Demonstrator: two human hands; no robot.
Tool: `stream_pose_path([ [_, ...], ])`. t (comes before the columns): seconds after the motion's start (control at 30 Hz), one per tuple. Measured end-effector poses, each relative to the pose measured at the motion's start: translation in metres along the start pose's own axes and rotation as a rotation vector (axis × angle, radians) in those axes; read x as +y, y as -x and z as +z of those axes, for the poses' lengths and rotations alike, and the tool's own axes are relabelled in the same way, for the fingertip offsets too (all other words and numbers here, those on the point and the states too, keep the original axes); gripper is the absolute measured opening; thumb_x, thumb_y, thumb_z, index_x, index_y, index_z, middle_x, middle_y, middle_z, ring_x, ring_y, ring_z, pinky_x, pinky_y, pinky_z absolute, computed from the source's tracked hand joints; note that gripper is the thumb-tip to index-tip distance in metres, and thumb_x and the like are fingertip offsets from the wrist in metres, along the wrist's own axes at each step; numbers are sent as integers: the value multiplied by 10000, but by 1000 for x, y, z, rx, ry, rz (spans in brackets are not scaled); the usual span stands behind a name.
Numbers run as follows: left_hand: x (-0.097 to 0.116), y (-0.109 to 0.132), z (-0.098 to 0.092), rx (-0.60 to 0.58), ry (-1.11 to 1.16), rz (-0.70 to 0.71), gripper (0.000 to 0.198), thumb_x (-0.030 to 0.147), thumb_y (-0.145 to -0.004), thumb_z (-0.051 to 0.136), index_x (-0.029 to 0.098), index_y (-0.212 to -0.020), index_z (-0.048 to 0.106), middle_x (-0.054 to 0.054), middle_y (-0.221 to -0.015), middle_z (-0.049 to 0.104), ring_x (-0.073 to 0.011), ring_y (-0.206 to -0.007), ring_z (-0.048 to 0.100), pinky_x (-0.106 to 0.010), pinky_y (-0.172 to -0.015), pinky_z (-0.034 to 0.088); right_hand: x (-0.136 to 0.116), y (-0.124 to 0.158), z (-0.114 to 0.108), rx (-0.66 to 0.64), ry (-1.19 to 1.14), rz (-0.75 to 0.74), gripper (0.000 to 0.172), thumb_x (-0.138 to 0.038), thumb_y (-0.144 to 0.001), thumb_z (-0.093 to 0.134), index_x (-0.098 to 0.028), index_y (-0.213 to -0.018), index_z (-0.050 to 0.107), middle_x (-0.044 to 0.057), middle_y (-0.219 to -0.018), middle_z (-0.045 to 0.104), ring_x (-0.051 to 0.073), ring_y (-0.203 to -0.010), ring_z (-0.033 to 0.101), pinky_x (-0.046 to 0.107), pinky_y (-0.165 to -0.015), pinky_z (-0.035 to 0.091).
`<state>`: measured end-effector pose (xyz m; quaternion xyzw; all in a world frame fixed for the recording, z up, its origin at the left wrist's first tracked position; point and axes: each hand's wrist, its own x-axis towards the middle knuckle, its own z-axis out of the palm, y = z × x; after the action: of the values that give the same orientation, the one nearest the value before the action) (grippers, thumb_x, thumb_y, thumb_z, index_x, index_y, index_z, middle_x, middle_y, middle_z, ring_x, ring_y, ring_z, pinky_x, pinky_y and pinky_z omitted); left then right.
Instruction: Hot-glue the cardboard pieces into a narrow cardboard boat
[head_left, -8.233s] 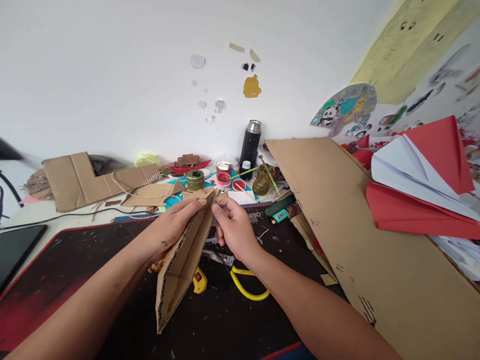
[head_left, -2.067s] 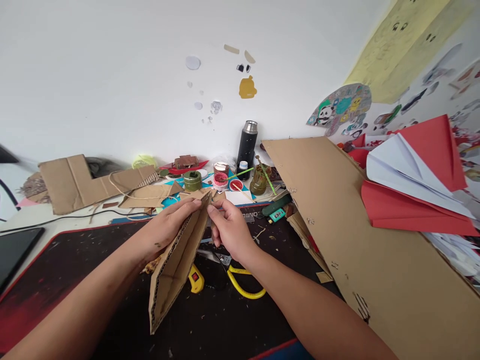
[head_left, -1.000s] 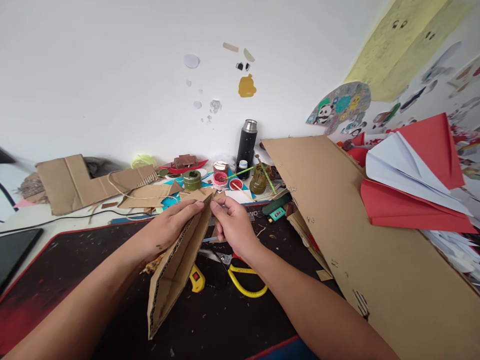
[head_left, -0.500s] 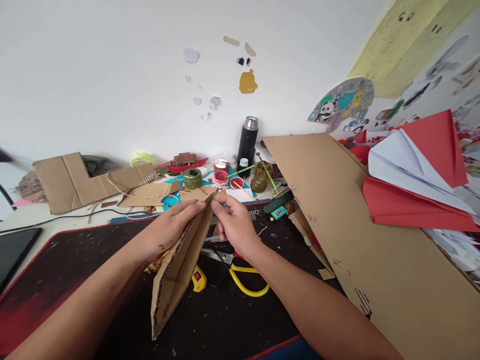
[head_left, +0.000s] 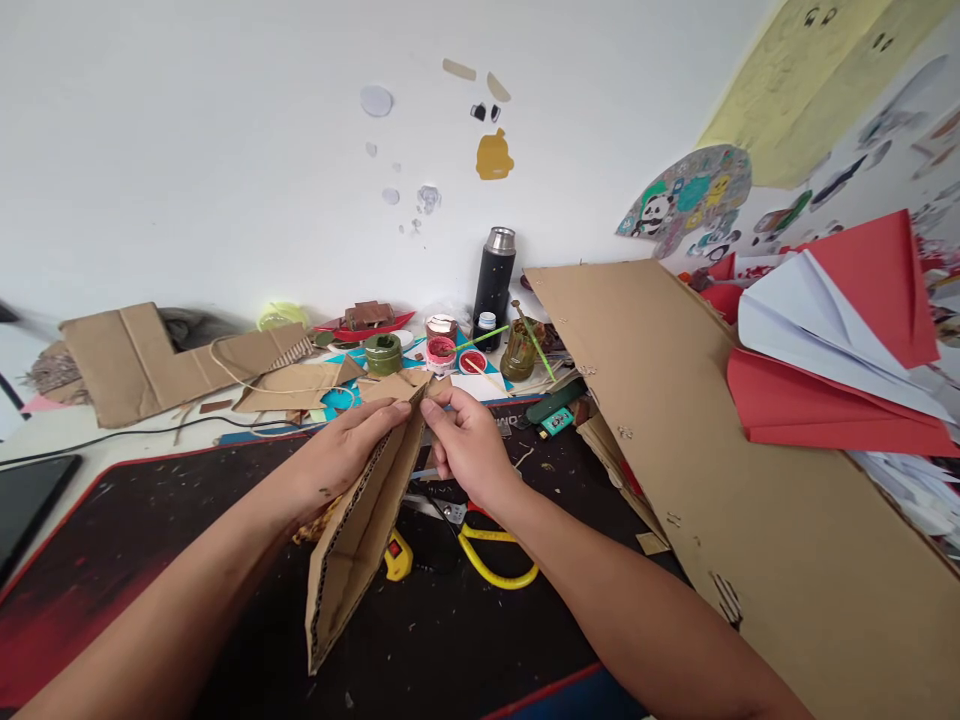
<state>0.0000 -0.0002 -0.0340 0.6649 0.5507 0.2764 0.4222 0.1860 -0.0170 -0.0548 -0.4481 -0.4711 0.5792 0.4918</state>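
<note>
A long, narrow folded cardboard piece [head_left: 360, 550] slants over the dark mat, its pointed far end between my two hands. My left hand [head_left: 352, 445] lies along its left side, with thumb and fingers closed on the edge near the tip. From the right, my right hand [head_left: 466, 440] pinches the same tip between thumb and forefinger. Under and beside my right hand are yellow-handled scissors [head_left: 499, 578], their handles partly behind my wrist. A yellow cutter [head_left: 399, 556] shows just right of the cardboard.
Paint jars [head_left: 384, 353], a black flask [head_left: 495, 280] and cardboard scraps line the back. A large cardboard sheet [head_left: 750, 480] leans in from the right, with red and white folded paper [head_left: 832, 400] on it. A dark tablet [head_left: 34, 500] is at the left edge.
The view has shifted very slightly. Both hands keep their hold at the cardboard's tip, and its near end sits marginally higher and further right in the picture.
</note>
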Motion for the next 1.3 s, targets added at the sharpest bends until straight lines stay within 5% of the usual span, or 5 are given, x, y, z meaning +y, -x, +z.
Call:
stream_pose_path([
  [0.43,23,3,3,-27,63,26,556,748,-884,562,284,-1002,845,-18,-1145,845,-366,-1224,701,-424,-1127,539,-1,1,0,5,12,-6,343,-570,-931,645,-248,-922,526,-147,-418,465,90,-295,405,195,-342,318],
  [0.67,18,3,4,16,44,25,541,726,-910,579,285,-1091,836,-8,-1283,813,-346,-1281,676,-379,-1152,509,1,1,0,2,15,-9,307,-539,-952,630,-248,-916,536,-144,-421,469,84,-298,407,186,-344,316],
  [1.3,22,4,4,-22,35,28,524,730,-914,544,277,-942,804,-8,-1074,835,-333,-1140,717,-370,-1031,580,2,0,1,4,28,-7,268,-496,-978,605,-248,-920,521,-138,-433,464,82,-305,408,182,-347,303],
])
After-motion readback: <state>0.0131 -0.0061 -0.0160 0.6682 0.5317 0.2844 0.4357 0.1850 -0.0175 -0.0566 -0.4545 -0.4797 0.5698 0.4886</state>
